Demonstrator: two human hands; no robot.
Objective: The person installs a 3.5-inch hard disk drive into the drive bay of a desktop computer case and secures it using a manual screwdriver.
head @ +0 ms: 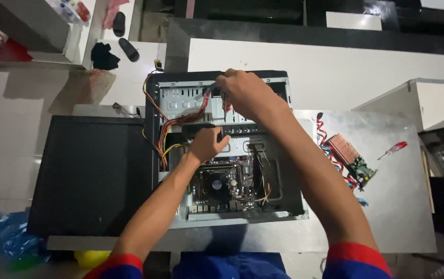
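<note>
Open computer case [227, 150] flat on grey desk [387, 217], side panel [93, 175] alongside at left. Left hand [207, 144] curled around black drive in mid-bay. Right hand [245, 93] pinched closed at drive cage, on cable or connector — cannot tell which. Likely seating or cabling drive; steady alignment needed. Graphics card [348, 157], red screwdriver [393, 150] off right.

view: head cam, single, no second view
facing: straight down on case [227, 150]
range: arm's length, case mid-frame
</note>
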